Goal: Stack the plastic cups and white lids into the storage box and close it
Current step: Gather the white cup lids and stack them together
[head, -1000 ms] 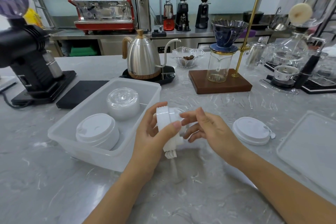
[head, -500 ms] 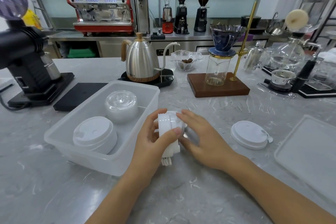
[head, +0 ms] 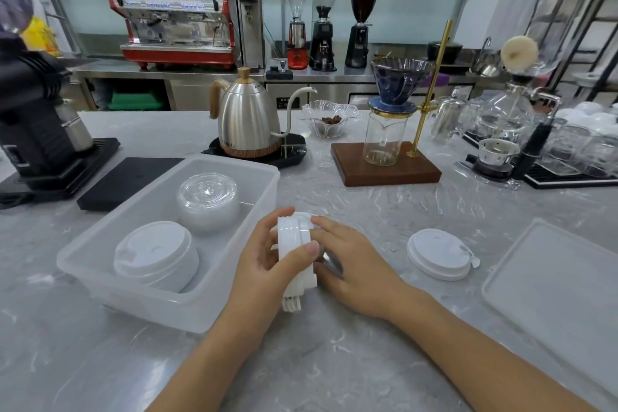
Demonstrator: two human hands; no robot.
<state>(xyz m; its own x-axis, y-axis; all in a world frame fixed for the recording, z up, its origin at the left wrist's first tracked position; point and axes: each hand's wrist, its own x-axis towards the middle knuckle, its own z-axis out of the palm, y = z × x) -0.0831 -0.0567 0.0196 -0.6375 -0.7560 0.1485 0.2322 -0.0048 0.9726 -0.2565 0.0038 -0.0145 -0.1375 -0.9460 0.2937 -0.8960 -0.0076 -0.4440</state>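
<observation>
I see the storage box (head: pixel 100 264) open on the counter, upturned cups (head: pixel 208 202) and stacked lids (head: pixel 155 256) inside; its cover (head: pixel 555 281) lies far right; my left hand (head: pixel 267 261) grips an on-edge lid stack (head: pixel 296 252), right hand (head: pixel 354 261) fingers resting against it; one loose lid (head: pixel 438 252) sits between

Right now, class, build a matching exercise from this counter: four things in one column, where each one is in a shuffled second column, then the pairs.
Things
1. stack of clear cups
2. bundle of white lids
3. single white lid
4. box lid

Places
A. flat at the counter's far right edge
B. held on edge between both hands
C. far end inside the storage box
D. alone on the counter, right of the hands

Pairs: 1-C, 2-B, 3-D, 4-A
</observation>
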